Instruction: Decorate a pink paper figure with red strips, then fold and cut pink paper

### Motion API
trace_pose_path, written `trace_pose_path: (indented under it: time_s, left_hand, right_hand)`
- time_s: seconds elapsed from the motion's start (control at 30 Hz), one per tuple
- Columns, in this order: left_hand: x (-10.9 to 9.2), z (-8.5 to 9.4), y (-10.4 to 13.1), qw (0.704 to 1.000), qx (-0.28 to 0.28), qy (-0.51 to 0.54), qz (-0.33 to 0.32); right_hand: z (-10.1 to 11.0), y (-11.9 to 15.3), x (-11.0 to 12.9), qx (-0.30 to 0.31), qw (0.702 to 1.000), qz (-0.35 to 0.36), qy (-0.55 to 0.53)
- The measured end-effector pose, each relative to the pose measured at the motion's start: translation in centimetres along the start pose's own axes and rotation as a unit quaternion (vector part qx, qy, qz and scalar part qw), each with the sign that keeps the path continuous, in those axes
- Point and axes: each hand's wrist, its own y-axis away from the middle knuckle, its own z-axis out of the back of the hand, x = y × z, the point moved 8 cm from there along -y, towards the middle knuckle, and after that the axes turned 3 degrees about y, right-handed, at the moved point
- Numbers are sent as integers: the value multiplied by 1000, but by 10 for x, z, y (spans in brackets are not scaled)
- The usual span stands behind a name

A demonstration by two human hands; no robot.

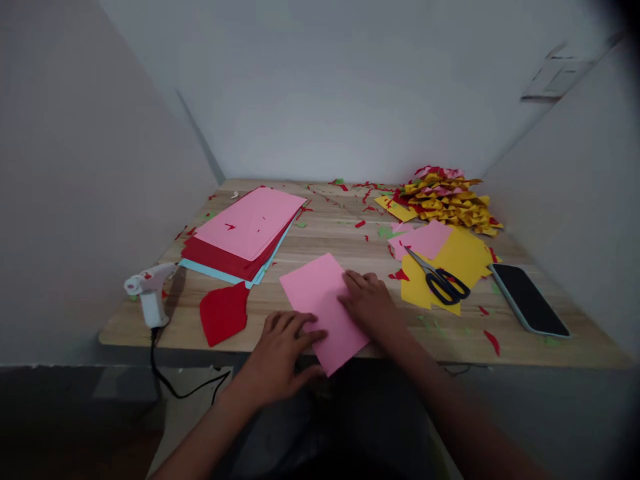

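A pink sheet of paper (320,293) lies slanted on the table in front of me, its near corner reaching past the front edge. My left hand (285,350) is open at its lower left side, with spread fingers touching the surface and the thumb close to the near corner. On the sheet's right side rests my right hand (373,303), laid down with its fingers loosely out and the fingertips on the paper. A red cut paper piece (223,315) is left of the pink sheet. To the right, black-handled scissors (435,277) lie on yellow paper (463,250).
A stack of pink, red and blue sheets (250,223) sits at the left back. A white glue gun (153,293) with a cord stands at the left edge. Folded yellow, red and pink paper pieces (450,200) are heaped back right. A phone (529,300) lies far right; scraps litter the table (330,230).
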Motion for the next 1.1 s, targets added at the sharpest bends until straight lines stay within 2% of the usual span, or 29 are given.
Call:
trace_pose_path:
  time_s: [0.1, 0.23, 0.33, 0.5, 0.73, 0.97, 1.1]
  left_hand:
    - [1, 0, -39, 999, -12, 10, 28]
    - [2, -18, -100, 999, -31, 21, 34]
    - [6, -33, -120, 998, -39, 18, 46]
    - [3, -42, -112, 997, -33, -17, 68]
    - [-15, -32, -111, 988, -43, -69, 129]
    - [-11, -43, -106, 985, -45, -79, 148]
    - [-8, -48, -106, 984, -38, -82, 153]
  right_hand:
    - [-1, -12, -3, -23, 1000, -11, 9]
    - [0, -12, -4, -35, 999, -13, 19]
    - [2, -7, -6, -42, 999, -6, 22]
    - [1, 9, -11, -58, 997, -36, 32]
    - [12, 20, -10, -95, 990, -93, 57]
    - [10, 20, -19, -111, 985, -122, 44]
    - [10, 19, -18, -115, 987, -106, 20]
